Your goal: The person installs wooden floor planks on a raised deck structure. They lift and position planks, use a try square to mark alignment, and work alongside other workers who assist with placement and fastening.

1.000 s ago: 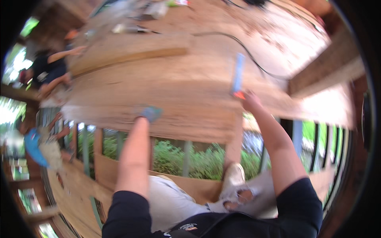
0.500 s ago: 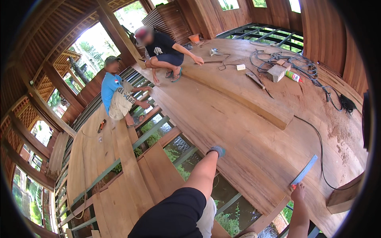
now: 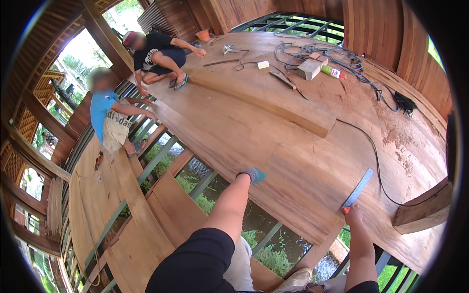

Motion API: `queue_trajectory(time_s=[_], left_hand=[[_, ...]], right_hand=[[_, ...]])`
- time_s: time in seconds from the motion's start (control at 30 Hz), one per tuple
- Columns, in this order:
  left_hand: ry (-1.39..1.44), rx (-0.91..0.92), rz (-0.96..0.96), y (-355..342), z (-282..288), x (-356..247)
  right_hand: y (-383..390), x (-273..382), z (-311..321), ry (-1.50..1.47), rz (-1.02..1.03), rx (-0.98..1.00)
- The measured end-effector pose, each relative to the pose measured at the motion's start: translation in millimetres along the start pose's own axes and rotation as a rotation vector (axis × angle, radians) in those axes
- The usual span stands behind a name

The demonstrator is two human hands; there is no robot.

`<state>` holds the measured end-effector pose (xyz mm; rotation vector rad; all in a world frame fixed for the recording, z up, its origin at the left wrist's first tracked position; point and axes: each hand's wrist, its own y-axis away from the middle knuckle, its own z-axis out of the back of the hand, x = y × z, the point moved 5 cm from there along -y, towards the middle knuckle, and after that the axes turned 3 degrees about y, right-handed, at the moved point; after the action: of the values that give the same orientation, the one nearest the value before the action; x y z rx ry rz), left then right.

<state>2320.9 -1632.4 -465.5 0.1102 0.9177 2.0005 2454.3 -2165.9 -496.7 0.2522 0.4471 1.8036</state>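
Our hands on the floor boards

Our right hand [image 3: 352, 212] has its fingers closed on the end of a flat metal ruler [image 3: 358, 188] lying on the wooden floor [image 3: 273, 141]. Our left hand [image 3: 252, 174], gloved, presses the board edge; whether those fingers are clenched we cannot tell. A black cable [image 3: 375, 161] runs just beyond the ruler.

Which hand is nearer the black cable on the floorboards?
Right. The right hand holds the metal ruler just left of the black cable; the left hand rests farther left.
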Motion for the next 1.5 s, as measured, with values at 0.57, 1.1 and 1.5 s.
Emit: queue_trajectory(time_s=[0.57,1.1,1.5], left_hand=[[0.048,-0.059,0.101,23.3,14.1,2.5],[0.080,-0.129,0.154,1.2,5.0,21.6],[-0.016,0.011,0.082,5.8,-0.8,2.9]], right_hand=[[-2.5,10.1,6.0,0.072,0.009,-0.015],[-8.0,8.6,-2.1,0.138,0.008,-0.022],[-2.0,10.8,5.8,0.115,0.019,-0.031]])
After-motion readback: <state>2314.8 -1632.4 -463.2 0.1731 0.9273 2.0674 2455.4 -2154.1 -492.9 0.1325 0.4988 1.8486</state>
